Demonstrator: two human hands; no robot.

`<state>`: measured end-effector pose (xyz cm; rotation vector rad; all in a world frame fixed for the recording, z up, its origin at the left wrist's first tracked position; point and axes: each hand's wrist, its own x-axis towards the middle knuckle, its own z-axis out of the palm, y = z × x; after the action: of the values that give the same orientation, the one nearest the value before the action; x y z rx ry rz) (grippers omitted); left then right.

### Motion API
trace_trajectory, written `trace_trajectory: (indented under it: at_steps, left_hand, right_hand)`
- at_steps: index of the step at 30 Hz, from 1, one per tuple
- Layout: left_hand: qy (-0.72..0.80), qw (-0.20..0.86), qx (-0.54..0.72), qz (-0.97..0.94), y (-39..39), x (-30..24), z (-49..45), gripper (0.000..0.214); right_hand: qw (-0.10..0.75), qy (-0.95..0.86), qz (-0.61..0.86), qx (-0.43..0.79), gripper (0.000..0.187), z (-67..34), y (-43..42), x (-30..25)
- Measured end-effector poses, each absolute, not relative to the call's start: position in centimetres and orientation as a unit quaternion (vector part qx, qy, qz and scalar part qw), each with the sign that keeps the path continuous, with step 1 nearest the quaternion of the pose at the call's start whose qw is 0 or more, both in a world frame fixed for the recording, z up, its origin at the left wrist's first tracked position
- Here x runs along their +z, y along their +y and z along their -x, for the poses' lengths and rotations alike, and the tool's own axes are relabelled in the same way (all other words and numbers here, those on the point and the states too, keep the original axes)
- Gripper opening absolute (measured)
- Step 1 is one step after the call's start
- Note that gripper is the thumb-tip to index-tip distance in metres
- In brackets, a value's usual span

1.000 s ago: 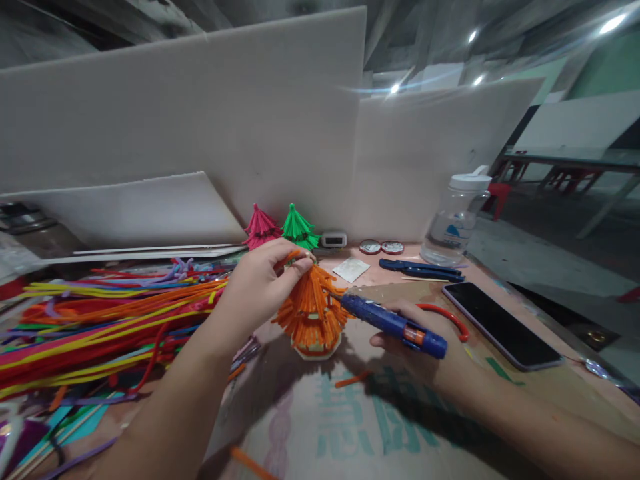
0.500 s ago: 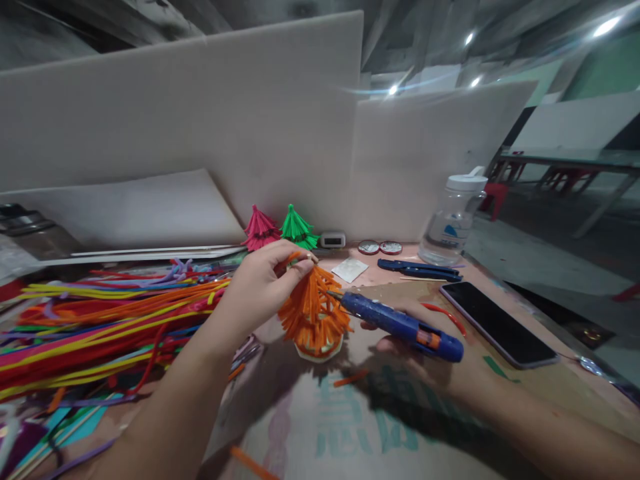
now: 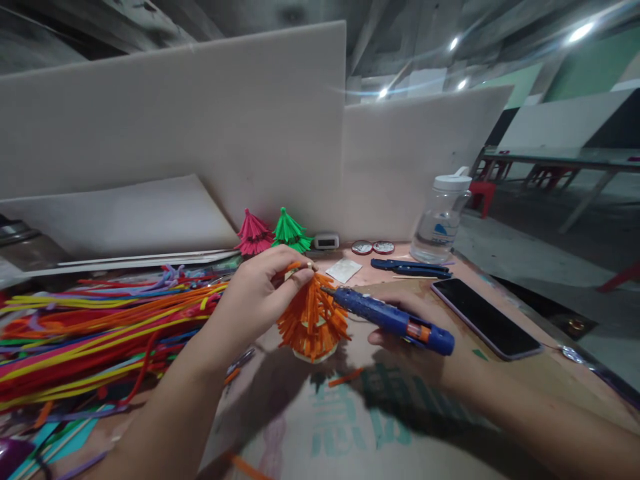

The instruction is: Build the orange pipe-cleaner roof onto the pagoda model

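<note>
My left hand is closed on the top of an orange pipe-cleaner tree, its fingers pinching near the pale tip. The tree has layered fringes and a pale base at the bottom. My right hand is wrapped round a blue hot glue gun, with an orange patch on its body. The gun's nozzle points left and meets or nearly meets the tree's upper right side; contact is hard to tell. An orange pipe-cleaner piece lies on the cardboard below the tree.
Pipe cleaners in many colours cover the left side. Behind stand a pink tree and a green tree. A utility knife, a phone and a water bottle lie or stand on the right. White boards rise behind.
The view has shifted slightly, so most things sit a little further left. Both hands keep their holds on the tree and the glue gun. A red strip near the phone is no longer visible.
</note>
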<state>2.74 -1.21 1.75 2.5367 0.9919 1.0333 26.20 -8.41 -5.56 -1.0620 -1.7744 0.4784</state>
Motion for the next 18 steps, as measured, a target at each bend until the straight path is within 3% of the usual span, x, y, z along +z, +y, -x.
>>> trace_trajectory:
  at_steps: [18]
  left_hand:
    - [0.329,0.123,0.353,-0.867,-1.77,1.55,-3.04,0.019]
  right_hand:
    - [0.461,-0.740,0.446,0.204,0.024,-26.49,-8.51,-5.72]
